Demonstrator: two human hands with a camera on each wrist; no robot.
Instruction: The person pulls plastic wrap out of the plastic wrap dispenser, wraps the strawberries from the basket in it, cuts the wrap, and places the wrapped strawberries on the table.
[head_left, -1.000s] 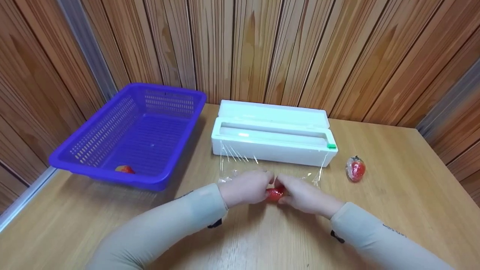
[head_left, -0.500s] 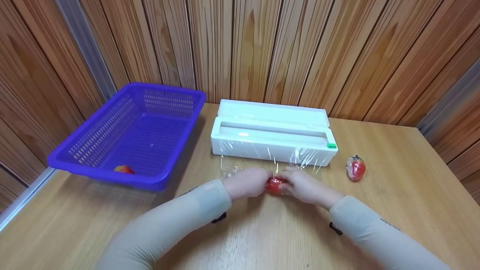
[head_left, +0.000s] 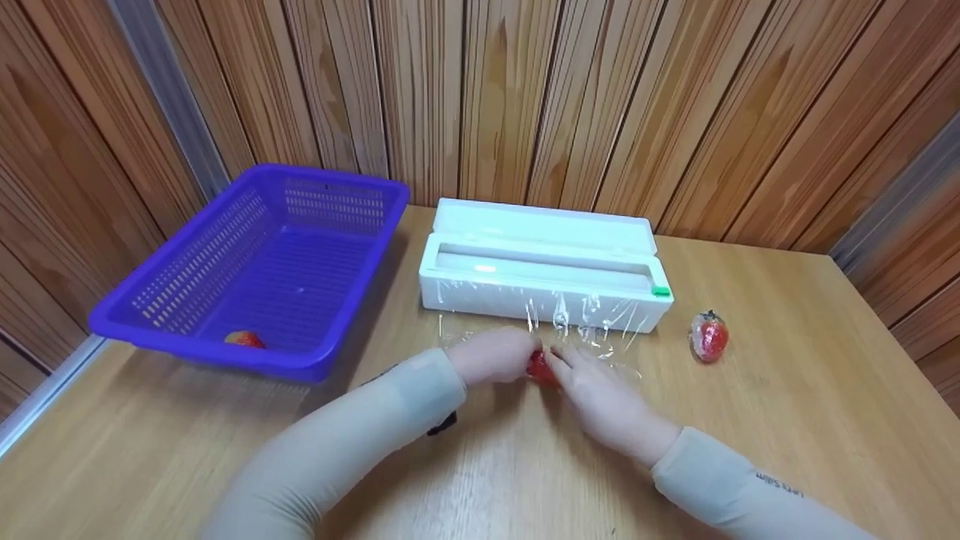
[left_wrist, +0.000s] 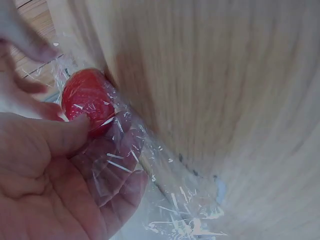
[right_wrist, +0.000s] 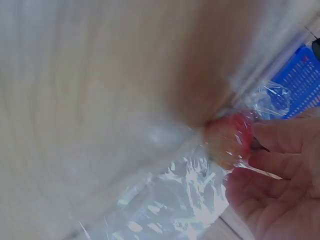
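Note:
My left hand [head_left: 496, 354] holds a red strawberry [left_wrist: 89, 100] with clear plastic wrap over it. In the left wrist view, the thumb presses its near side and the other fingers lie behind the film. My right hand [head_left: 600, 394] reaches in from the right, fingers extended, fingertips right at the strawberry in the head view. The right wrist view shows the right fingers [right_wrist: 272, 162] beside the wrapped fruit. Crinkled plastic wrap [right_wrist: 172, 200] stretches from the strawberry to the long white wrap dispenser [head_left: 544, 300], its lid raised.
A purple basket [head_left: 360, 292] stands at the left with a red and yellow fruit [head_left: 244, 340] in it. Another wrapped strawberry [head_left: 709, 337] lies on the wooden table [head_left: 795, 420] at the right. Wood-panelled walls [head_left: 502, 105] close off the back.
The strawberry and left hand have shifted slightly away from the body, toward the dispenser. The right hand has loosened from gripping the fruit, its fingers now straighter. The film hangs slacker.

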